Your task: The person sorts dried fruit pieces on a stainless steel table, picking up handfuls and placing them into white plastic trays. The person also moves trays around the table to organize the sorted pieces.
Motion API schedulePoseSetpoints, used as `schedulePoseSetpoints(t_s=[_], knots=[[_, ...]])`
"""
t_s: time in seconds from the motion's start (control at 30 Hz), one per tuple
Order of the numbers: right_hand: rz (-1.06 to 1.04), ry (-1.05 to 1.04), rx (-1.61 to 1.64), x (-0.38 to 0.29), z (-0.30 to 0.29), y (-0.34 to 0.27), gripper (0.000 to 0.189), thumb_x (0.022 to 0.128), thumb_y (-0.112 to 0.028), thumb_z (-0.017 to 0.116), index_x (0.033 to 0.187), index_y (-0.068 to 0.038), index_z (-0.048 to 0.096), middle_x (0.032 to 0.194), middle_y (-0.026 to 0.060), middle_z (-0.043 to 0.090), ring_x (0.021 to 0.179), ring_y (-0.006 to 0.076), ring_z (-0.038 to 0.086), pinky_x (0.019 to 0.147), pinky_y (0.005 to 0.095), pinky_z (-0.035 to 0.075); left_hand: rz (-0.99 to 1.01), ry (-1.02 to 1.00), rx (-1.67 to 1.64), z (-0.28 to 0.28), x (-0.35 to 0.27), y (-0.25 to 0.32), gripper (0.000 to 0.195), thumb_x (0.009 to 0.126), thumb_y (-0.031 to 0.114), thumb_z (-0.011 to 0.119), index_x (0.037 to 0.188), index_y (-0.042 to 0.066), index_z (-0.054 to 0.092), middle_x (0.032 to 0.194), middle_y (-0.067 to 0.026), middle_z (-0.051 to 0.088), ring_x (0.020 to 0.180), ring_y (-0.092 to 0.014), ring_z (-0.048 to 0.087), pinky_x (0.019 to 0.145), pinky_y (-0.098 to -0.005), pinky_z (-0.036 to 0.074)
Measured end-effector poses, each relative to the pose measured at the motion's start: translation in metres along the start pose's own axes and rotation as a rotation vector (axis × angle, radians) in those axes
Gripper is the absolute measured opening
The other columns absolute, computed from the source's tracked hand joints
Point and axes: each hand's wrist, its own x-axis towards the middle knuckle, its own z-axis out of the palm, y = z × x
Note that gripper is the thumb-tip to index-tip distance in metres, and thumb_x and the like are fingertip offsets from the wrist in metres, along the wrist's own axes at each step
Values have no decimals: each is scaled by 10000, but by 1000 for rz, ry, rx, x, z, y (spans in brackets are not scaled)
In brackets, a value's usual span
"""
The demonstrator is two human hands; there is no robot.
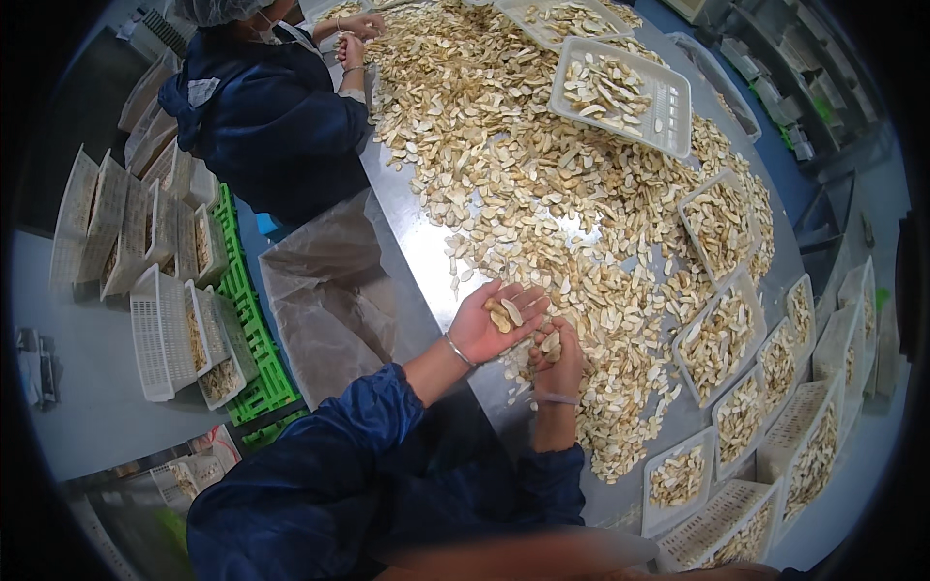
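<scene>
My left hand [477,327] is turned palm up near the table's edge, with a few dried slices [503,317] lying across its palm and fingers. They look like mushroom slices, pale with tan rims. Just to its right, my right hand [568,363] has its fingers curled around a slice or several [551,347]; the fingers hide part of them. Both hands are over the metal table [407,218], close to a broad, loose heap of similar slices [508,145] that spreads from the far end to beside my right forearm.
White plastic trays [677,120] of slices stand on the heap and along the right side. A co-worker in blue [269,109] handles slices at the upper left. Beside the table hangs a clear plastic liner [327,290]. Baskets [163,334] stand by a green pallet [251,341].
</scene>
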Motion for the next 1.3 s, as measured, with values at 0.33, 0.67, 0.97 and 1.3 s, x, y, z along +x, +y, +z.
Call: schedulePoseSetpoints(t_s=[0.33,0.67,0.97,1.3], knots=[[241,-16,-6,-15,9,2,220,895,-141,629,1101,-67,613,794,-19,570,731,126,586,658,260,496,-2,-87,10,3,-6,1,509,991,395,383,1379,65,382,1485,-203,358,1381,-380,325,1124,-533,271],[-451,-74,-812,-32,28,-7,201,801,-155,750,948,-59,651,734,79,591,627,218,577,573,329,476,-103,-86,322,-21,-15,-9,615,1014,475,282,1504,111,205,1530,-206,275,1405,-349,290,1141,-514,260],[-285,-130,-821,-43,13,1,188,832,-183,713,919,-36,633,757,98,645,691,249,637,622,334,497,-59,48,518,-25,-19,-15,505,1008,361,410,1404,50,365,1340,-154,506,1218,-271,502,1006,-405,437],[95,66,-365,-43,-41,32,224,898,-228,649,931,-7,638,792,67,660,684,126,595,635,285,473,255,233,1555,-7,6,0,293,941,193,580,1168,12,545,591,34,506,445,-64,442,426,-236,376]])
